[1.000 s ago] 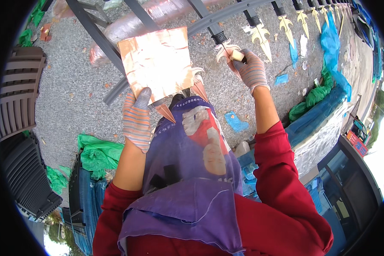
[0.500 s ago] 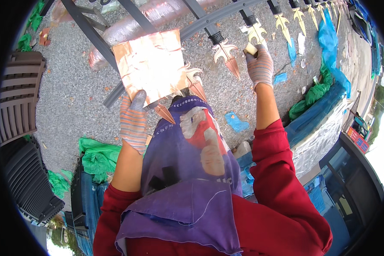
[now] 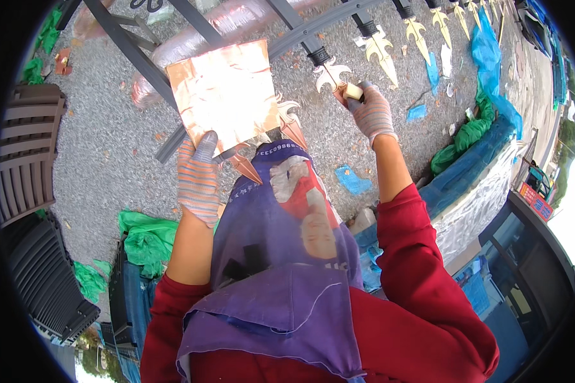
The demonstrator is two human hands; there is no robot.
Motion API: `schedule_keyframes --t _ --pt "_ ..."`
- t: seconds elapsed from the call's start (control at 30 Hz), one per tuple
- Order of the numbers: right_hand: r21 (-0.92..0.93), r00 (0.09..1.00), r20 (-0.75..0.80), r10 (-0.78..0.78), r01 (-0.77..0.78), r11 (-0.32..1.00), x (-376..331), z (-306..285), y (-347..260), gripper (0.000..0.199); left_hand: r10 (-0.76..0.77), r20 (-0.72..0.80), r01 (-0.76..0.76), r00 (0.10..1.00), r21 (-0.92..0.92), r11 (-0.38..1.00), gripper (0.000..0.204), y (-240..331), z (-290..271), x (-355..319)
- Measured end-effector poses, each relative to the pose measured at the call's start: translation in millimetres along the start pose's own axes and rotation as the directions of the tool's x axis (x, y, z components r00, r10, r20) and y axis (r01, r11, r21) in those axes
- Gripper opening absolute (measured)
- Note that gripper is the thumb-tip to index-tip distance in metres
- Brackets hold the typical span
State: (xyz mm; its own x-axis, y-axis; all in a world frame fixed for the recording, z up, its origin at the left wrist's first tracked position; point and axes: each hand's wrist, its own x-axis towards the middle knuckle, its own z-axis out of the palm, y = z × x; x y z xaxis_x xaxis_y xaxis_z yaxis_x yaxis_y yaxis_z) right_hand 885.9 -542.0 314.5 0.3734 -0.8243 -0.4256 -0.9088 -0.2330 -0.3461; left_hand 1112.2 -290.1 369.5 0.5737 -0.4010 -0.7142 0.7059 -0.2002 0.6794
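Observation:
My left hand (image 3: 197, 175), in a striped knit glove, grips the lower corner of a square board (image 3: 223, 92) faced with shiny, wrinkled copper-coloured foil. Its thumb lies over the board's edge. My right hand (image 3: 372, 116), gloved likewise, is closed on a pale yellow sponge block (image 3: 352, 92). The sponge is against the pointed blade of a spear-shaped fence finial (image 3: 331, 75) with curled side arms, which it partly covers. Farther right along the dark rail is a gold finial (image 3: 381, 54). A copper-toned finial (image 3: 291, 121) shows beside the board, partly hidden by it.
A dark metal fence rail (image 3: 319, 24) runs across the top, with several more finials at the right. Behind it lies a plastic-wrapped bundle (image 3: 191, 48). Stacked dark panels (image 3: 29, 147) stand at left. Green plastic (image 3: 147, 239) and blue scraps (image 3: 353, 180) lie on the gravelly ground.
My right hand has moved left with the sponge, from the gold finial to the neighbouring one. My left hand and the board have stayed nearly in place.

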Motion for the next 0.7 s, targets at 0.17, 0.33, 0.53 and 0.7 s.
schedule_keyframes --t 0.17,0.33,0.53,0.7 --pt "0.217 0.984 -0.072 0.160 -0.141 0.966 -46 21 87 0.032 0.004 -0.003 -0.005 1.000 -0.081 0.997 0.018 0 3 -2" --pt "0.288 0.966 -0.235 -0.110 0.177 0.941 -19 4 -4 0.028 0.022 0.083 -0.021 0.996 -0.021 1.000 0.034 -2 -1 8" --pt "-0.146 0.997 -0.080 0.008 -0.020 0.989 -46 16 27 0.020 0.060 0.048 -0.058 0.997 -0.036 0.998 0.020 5 6 2" --pt "0.049 0.979 -0.173 -0.104 0.114 0.992 -52 5 13 0.022 0.013 0.000 -0.013 1.000 -0.057 0.998 0.019 7 9 -1"
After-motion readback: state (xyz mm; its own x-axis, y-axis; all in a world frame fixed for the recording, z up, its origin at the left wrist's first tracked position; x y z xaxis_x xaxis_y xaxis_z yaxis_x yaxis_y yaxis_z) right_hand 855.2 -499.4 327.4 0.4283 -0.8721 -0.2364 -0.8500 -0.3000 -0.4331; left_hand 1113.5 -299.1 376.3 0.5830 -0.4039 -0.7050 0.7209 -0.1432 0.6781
